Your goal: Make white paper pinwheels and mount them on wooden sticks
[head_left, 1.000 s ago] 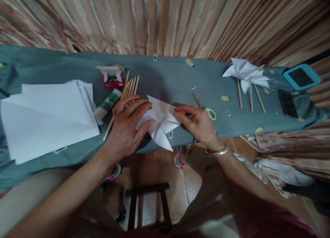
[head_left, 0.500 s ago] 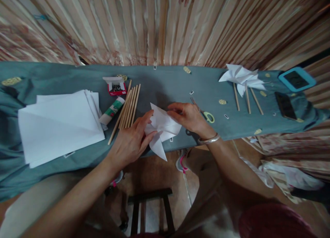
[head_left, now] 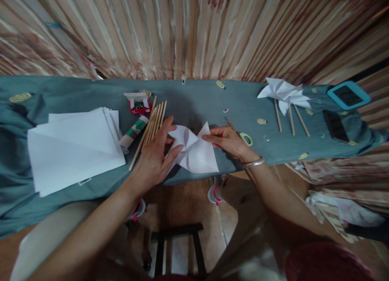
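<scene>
A white folded paper pinwheel piece (head_left: 194, 151) lies at the near edge of a narrow board covered in grey-blue cloth (head_left: 200, 100). My left hand (head_left: 156, 157) rests flat on its left part, fingers spread and pointing up-right. My right hand (head_left: 226, 141) pinches the paper's upper right flap between thumb and fingers; a silver bangle (head_left: 253, 163) sits on that wrist. Wooden sticks (head_left: 153, 123) lie just beyond my left hand's fingers. Green-handled scissors (head_left: 241, 135) lie partly hidden behind my right hand.
A stack of white paper sheets (head_left: 73, 147) lies at the left. A glue stick (head_left: 133, 131) and a small red box of pins (head_left: 138, 103) lie near the sticks. Finished paper pinwheels on sticks (head_left: 285, 96), a black phone (head_left: 334, 125) and a blue-cased device (head_left: 348, 94) lie at the right. A striped curtain hangs behind.
The paper has been turned and flattened on the cloth; its lower point no longer hangs over the edge. My right hand has shifted to the upper right flap, my left hand stays on the left part.
</scene>
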{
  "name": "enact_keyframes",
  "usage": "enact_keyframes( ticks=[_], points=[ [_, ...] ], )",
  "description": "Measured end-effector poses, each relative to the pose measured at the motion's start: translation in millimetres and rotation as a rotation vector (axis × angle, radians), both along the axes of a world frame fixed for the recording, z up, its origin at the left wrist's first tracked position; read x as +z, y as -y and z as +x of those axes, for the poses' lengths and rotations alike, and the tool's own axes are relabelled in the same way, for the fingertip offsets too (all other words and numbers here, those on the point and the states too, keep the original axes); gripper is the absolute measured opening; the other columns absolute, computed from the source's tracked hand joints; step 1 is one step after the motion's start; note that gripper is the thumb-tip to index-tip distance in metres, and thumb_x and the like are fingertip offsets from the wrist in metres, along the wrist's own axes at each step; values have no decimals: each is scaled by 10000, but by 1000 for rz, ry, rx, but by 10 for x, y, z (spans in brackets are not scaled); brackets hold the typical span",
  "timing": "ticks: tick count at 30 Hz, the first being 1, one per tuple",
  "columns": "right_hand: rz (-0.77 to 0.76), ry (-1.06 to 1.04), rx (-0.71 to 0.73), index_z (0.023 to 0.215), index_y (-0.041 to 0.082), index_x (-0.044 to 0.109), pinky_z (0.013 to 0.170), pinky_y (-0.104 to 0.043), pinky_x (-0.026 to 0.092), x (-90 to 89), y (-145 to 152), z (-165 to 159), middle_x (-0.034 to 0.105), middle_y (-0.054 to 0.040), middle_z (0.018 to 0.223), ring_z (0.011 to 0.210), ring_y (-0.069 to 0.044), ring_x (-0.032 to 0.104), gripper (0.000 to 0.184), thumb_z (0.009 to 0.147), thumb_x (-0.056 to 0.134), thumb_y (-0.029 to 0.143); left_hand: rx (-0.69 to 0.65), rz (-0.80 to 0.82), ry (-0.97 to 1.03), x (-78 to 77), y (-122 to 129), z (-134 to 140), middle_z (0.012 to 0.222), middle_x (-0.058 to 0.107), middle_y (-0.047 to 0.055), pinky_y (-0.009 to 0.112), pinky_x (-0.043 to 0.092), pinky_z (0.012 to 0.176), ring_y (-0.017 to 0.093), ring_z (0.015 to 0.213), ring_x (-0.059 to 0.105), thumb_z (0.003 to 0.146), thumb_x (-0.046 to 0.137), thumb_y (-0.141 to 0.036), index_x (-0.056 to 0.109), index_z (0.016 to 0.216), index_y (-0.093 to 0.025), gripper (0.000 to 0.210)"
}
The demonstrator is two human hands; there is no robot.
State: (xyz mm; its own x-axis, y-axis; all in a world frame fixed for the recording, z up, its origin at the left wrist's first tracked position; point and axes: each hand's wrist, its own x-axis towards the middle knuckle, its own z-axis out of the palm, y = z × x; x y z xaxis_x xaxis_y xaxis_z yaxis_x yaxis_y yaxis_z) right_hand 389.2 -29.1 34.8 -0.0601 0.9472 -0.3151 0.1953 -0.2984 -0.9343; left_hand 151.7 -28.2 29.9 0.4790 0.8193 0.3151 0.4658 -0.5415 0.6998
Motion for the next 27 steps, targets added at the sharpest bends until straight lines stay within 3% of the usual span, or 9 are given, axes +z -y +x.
enact_keyframes(
  ticks=[4,6,8,10,14,17,20,23,27],
  points=[
    [4,-190,-287,590,167,570,362,-188,215,-33,188,-75,463,86,454,387,-36,345,409,598,789,513,44,103,39,23,-63,-18,1415,483,170,486,472,989,259,1162,586,936,488,-429,208,1484,-223,649],
    [-62,-234,-295,616,166,583,361,-172,281,-30,313,-103,521,68,472,393,-45,419,417,599,797,523,67,160,-1,33,-77,-33,1418,480,165,502,426,1038,268,1238,527,941,481,-419,231,1474,-221,621],
    [-126,-208,-189,643,160,617,385,-168,360,-9,437,-108,600,34,520,419,-54,491,406,646,774,535,73,175,-58,39,-72,-39,1405,494,154,501,403,1059,269,1269,496,951,462,-405,273,1455,-214,572],
    [-165,-140,10,677,152,664,402,-162,395,21,542,-78,656,7,582,442,-51,522,382,723,724,527,55,175,-102,38,-56,-33,1382,516,144,500,398,1062,271,1273,488,957,446,-390,314,1436,-201,531],
    [-148,21,393,679,158,685,385,-154,375,95,678,67,657,15,559,423,-47,513,310,833,651,425,-1,167,-154,20,-22,1,1341,550,137,486,390,1067,265,1254,494,961,436,-363,369,1405,-180,485],
    [67,264,419,731,178,706,453,-197,440,165,737,154,657,21,579,488,-84,568,233,877,625,341,-33,175,-178,4,-6,30,1303,571,140,466,413,1045,257,1220,509,966,429,-347,401,1380,-161,455],
    [424,550,319,986,198,722,746,-319,561,204,768,151,738,-49,940,847,-185,681,164,882,636,290,-58,181,-184,-18,7,58,1282,581,140,452,435,1018,256,1191,516,970,419,-334,425,1360,-153,430],
    [622,690,410,1242,197,618,1023,-467,480,152,782,81,613,-117,1307,1234,-285,547,440,837,692,353,-81,198,-185,-43,18,79,1278,582,140,460,437,1012,262,1183,518,971,421,-340,423,1362,-154,433],
    [661,761,494,1367,191,493,1082,-532,421,-4,803,-20,491,-156,1433,1338,-320,441,605,836,678,415,-83,186,-189,-52,28,91,1267,586,128,465,432,1018,259,1186,519,969,433,-342,407,1377,-178,440]
  ],
)
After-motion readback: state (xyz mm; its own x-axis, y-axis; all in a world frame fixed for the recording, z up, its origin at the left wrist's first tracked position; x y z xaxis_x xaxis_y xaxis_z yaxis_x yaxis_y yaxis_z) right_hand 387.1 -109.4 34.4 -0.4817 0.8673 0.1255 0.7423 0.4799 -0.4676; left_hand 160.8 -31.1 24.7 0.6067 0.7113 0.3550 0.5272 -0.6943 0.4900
